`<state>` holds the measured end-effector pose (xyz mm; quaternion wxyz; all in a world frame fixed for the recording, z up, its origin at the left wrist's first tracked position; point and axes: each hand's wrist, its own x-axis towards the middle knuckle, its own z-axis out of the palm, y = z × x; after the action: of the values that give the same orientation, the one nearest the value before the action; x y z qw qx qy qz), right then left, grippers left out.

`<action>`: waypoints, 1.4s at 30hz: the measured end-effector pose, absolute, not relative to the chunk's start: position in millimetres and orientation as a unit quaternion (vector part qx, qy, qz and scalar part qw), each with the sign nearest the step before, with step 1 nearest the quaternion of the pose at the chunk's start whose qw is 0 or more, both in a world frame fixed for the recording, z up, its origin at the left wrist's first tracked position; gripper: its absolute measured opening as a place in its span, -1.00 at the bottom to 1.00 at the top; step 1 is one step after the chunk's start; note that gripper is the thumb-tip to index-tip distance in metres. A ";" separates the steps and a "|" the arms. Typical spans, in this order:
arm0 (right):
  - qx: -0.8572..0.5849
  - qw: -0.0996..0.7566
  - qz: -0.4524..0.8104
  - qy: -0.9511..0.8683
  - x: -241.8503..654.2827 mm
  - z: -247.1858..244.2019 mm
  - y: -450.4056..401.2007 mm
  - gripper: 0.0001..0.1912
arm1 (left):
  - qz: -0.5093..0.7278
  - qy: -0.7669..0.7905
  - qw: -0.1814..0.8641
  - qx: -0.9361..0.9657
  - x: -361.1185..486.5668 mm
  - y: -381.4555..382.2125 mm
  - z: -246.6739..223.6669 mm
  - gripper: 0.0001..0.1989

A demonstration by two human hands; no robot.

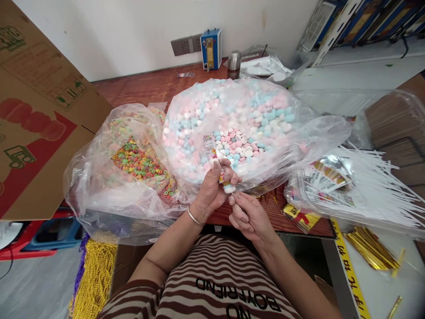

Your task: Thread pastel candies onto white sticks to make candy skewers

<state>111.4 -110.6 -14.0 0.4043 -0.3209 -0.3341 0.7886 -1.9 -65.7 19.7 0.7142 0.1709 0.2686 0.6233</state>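
Observation:
My left hand point(212, 185) is closed around a small printed clear wrapper holding a stack of coloured sweets point(229, 188); a white one and a blue one show at its lower end. Just below, my right hand point(246, 215) pinches what looks like a thin stick at the base of the stack. Behind both hands lies a large clear bag point(285, 153) full of pink, white and blue round sweets, with an opening facing me. To the left, another clear bag point(96, 177) holds small ring-shaped pieces point(141, 159) in orange, green, yellow and red.
White sticks point(381, 186) and printed wrappers point(327, 175) lie in a plastic tray at right. Gold twist ties point(373, 248) and a yellow packet point(300, 217) are nearby. A cardboard box point(40, 110) stands left; a metal flask point(234, 64) and a blue box point(211, 48) stand behind.

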 end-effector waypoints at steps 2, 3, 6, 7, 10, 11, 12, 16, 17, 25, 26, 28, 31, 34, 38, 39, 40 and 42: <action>-0.360 0.446 0.729 -0.375 108.0 -13.8 -107.9 -0.67 | 0.611 0.279 0.719 0.178 3.3 -69.1 13.9 -0.60; -0.399 0.473 0.659 -0.427 106.9 -15.2 -106.6 -0.68 | 0.604 0.288 0.720 0.183 5.7 -70.5 11.3 -0.58; -0.493 0.500 0.348 -0.621 108.1 -23.1 -103.4 -0.72 | 0.601 0.317 0.707 0.195 6.5 -69.2 8.9 -0.51; -0.499 0.486 0.247 -0.674 109.7 -26.1 -102.7 -0.74 | 0.613 0.319 0.697 0.190 4.1 -66.3 10.7 -0.48; -0.480 0.427 0.050 -0.765 114.4 -32.0 -101.0 -0.75 | 0.681 0.313 0.645 0.152 -8.3 -53.5 22.1 -0.53; -0.478 0.413 0.028 -0.775 115.3 -32.0 -100.7 -0.74 | 0.694 0.315 0.631 0.146 -12.6 -49.2 26.6 -0.61; -0.482 0.408 0.037 -0.774 115.8 -31.0 -100.6 -0.73 | 0.699 0.318 0.624 0.146 -16.1 -45.7 30.9 -0.68; -0.477 0.440 0.421 -0.634 117.3 -19.6 -103.9 -0.62 | 0.698 0.305 0.632 0.142 -21.5 -40.9 40.7 -0.83; -0.435 0.430 0.561 -0.558 118.1 -16.7 -105.9 -0.60 | 0.699 0.298 0.636 0.134 -21.2 -41.5 41.3 -0.82; -0.424 0.436 0.540 -0.582 121.6 -21.8 -114.6 -0.68 | 0.659 0.314 0.676 0.098 -12.7 -42.7 37.0 -0.73; -0.454 0.441 0.407 -0.659 122.4 -24.8 -112.7 -0.70 | 0.653 0.332 0.674 0.091 -11.3 -42.0 36.5 -0.71; -0.464 0.420 0.162 -0.763 123.9 -30.8 -108.3 -0.73 | 0.644 0.367 0.667 0.073 -7.4 -41.9 35.5 -0.70; -0.447 0.386 0.003 -0.807 123.8 -35.9 -103.6 -0.75 | 0.640 0.396 0.657 0.047 1.8 -46.3 32.3 -0.72; -0.475 0.416 0.136 -0.763 120.7 -34.0 -103.0 -0.76 | 0.641 0.386 0.662 0.040 9.4 -54.0 27.1 -0.76; -0.398 0.445 0.609 -0.522 120.1 -25.6 -103.6 -0.66 | 0.635 0.342 0.687 0.084 0.9 -57.1 22.9 -0.78; -0.347 0.430 0.703 -0.448 120.8 -23.5 -103.3 -0.66 | 0.633 0.326 0.695 0.100 -4.0 -55.9 22.7 -0.77; -0.300 0.412 0.770 -0.383 121.6 -21.4 -102.8 -0.67 | 0.633 0.312 0.699 0.116 -9.0 -54.1 22.5 -0.76; -0.238 0.381 0.846 -0.288 122.1 -18.0 -102.2 -0.69 | 0.630 0.291 0.705 0.144 -17.3 -50.4 22.5 -0.77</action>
<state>122.1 -102.2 -18.0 0.3811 -0.2380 -0.2880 0.8457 -17.3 -50.4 22.5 0.7052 0.1443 0.2913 0.6301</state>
